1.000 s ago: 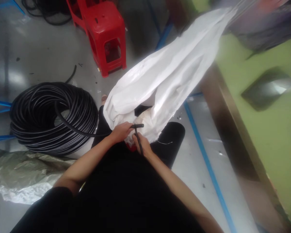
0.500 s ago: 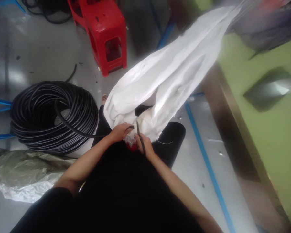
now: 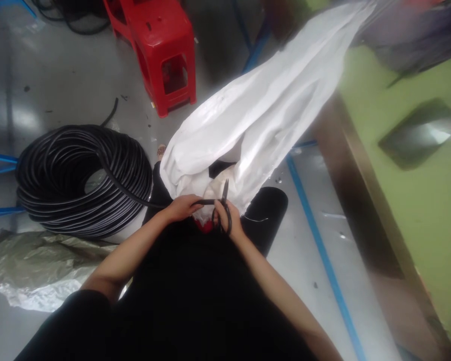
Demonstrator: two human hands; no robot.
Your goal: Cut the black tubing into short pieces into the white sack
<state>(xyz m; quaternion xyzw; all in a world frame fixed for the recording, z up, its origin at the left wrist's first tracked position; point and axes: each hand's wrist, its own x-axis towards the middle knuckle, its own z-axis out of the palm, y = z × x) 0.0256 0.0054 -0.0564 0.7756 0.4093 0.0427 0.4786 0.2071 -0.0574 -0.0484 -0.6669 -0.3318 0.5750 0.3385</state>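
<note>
Left hand: closed round tube, centre of frame. Right hand: curled on scissors, at tube's end. Coil, left of frame: tube uncut from it, much apparently left; finished count unclear.

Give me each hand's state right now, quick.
Left hand: closed, holding the tube.
Right hand: closed, holding the scissors.

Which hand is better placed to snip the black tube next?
Probably the right hand: it holds the scissors close to the black tube, while the left hand grips that tube.
</note>
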